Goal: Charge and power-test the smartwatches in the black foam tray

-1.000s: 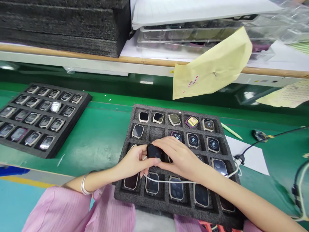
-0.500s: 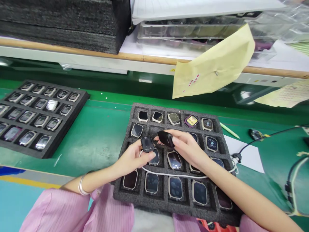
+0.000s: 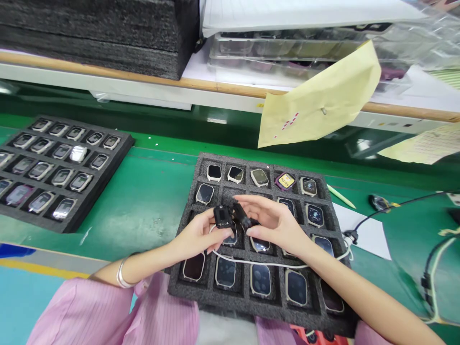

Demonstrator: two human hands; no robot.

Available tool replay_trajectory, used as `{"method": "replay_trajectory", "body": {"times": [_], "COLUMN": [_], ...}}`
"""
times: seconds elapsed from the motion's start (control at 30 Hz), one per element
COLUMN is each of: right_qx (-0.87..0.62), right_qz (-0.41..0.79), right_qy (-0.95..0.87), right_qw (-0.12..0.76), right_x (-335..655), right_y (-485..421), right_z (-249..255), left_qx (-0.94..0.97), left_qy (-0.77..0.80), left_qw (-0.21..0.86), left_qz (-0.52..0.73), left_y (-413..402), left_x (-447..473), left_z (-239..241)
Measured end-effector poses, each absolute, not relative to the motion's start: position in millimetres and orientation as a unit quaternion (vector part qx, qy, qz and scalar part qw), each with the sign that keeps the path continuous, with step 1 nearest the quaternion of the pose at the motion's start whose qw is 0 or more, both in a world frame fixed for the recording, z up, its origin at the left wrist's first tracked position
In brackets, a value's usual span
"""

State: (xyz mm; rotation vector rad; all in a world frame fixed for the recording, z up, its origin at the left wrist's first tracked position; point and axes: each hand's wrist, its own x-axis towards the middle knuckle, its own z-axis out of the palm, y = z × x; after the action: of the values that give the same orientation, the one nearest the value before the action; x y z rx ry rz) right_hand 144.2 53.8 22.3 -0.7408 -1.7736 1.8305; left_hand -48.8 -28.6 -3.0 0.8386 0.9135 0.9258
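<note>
My left hand (image 3: 201, 230) grips a small black block (image 3: 223, 216), which looks like a watch charger, with a white cable (image 3: 266, 262) trailing from it to the right. Close beside the block, my right hand (image 3: 275, 218) holds a dark watch (image 3: 242, 215), tilted, between thumb and fingers. Whether the watch and the block touch is hard to tell. Both hands are over a black foam tray (image 3: 224, 299) with watches in its compartments. One purple watch (image 3: 286, 180) has a lit yellow screen. My right hand partly covers the middle compartments.
Another foam tray (image 3: 122, 151) of watches lies at the left on the green bench (image 3: 151, 191). White paper (image 3: 362, 232), a pale green pen (image 3: 341, 196) and a black cable (image 3: 395, 196) are at the right. A yellow sheet (image 3: 316, 103) hangs from the shelf edge (image 3: 223, 88).
The dark watch has moved left and down, closer to the black block, and is turned more on edge. My right hand has opened wider around it. The left hand has shifted slightly right.
</note>
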Motion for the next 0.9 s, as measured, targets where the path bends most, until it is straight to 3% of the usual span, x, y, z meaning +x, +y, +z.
{"method": "replay_trajectory", "body": {"times": [0.17,0.3,0.4,0.6,0.67,0.73,0.83,0.9], "right_qx": [-0.274,-0.250,-0.250,-0.287,-0.305,-0.348,-0.480,-0.586], "right_qz": [0.411,0.343,0.365,0.595,0.584,0.500,0.280,0.143], "right_qy": [-0.834,-0.871,-0.863,-0.715,-0.709,-0.733,-0.744,-0.725], "right_qw": [0.245,0.248,0.246,0.226,0.252,0.302,0.370,0.332], "right_x": [149.4,151.2,150.3,152.5,166.5,194.5,260.5,307.4], "right_y": [52.0,46.7,39.6,26.1,31.1,44.7,73.7,90.7], "right_z": [30.8,32.7,31.8,38.6,43.8,47.3,41.8,27.8], "left_qx": [0.394,0.398,0.391,0.391,0.397,0.404,0.413,0.414], "left_qy": [0.417,0.416,0.418,0.415,0.428,0.453,0.470,0.478], "left_qw": [0.709,0.707,0.702,0.687,0.682,0.672,0.669,0.669], "left_qz": [0.410,0.410,0.423,0.451,0.440,0.424,0.402,0.390], "left_y": [-29.7,-31.5,-31.6,-34.4,-37.6,-40.5,-44.5,-47.8], "left_x": [-48.8,-48.5,-48.1,-47.1,-47.0,-46.9,-45.4,-42.8], "left_z": [-5.7,-8.5,-7.6,-3.6,-3.2,-3.6,-4.7,-4.4]}}
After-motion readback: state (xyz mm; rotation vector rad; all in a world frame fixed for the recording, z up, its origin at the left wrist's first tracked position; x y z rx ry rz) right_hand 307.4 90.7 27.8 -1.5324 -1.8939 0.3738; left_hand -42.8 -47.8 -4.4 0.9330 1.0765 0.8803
